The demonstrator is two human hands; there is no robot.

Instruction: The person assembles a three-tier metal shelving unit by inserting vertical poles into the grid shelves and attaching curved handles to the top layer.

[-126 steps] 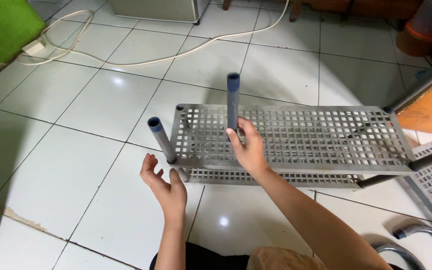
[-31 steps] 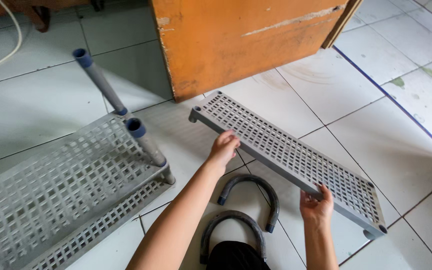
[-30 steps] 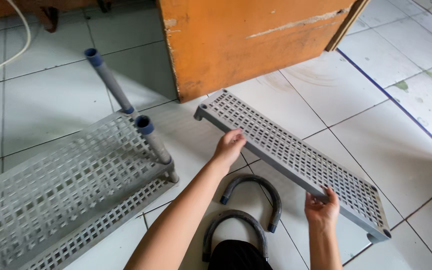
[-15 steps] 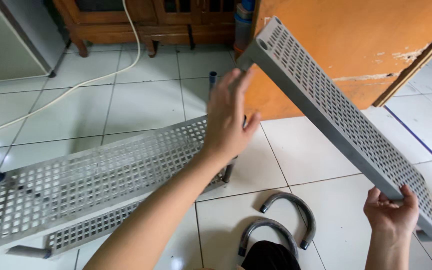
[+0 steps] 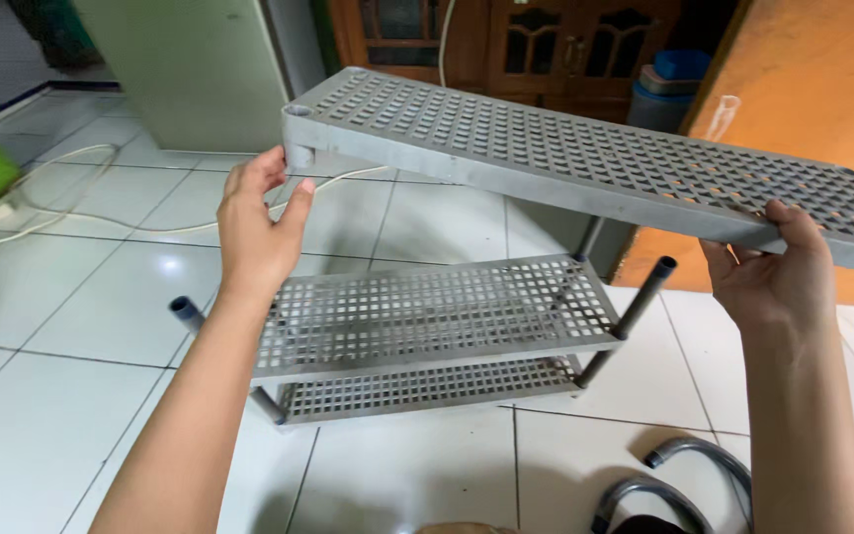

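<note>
I hold a long grey perforated plastic shelf panel (image 5: 585,158) in the air, roughly level, tilted down to the right. My left hand (image 5: 254,232) grips its left corner by the round socket. My right hand (image 5: 778,277) supports its right edge from below. Under it on the floor stands a partly built grey rack (image 5: 427,316) with two perforated shelves and upright grey tubes (image 5: 644,297) sticking up at its corners.
Two curved grey pipes (image 5: 684,480) lie on the white tiled floor at the lower right. An orange wooden panel (image 5: 803,89) stands at the right. A pale cabinet (image 5: 190,69) and a white cable (image 5: 71,198) are at the back left, wooden furniture (image 5: 506,44) behind.
I picked the shelf panel off the floor, swung it up and over, and now hold it level above the rack. My view turned to face the rack.
</note>
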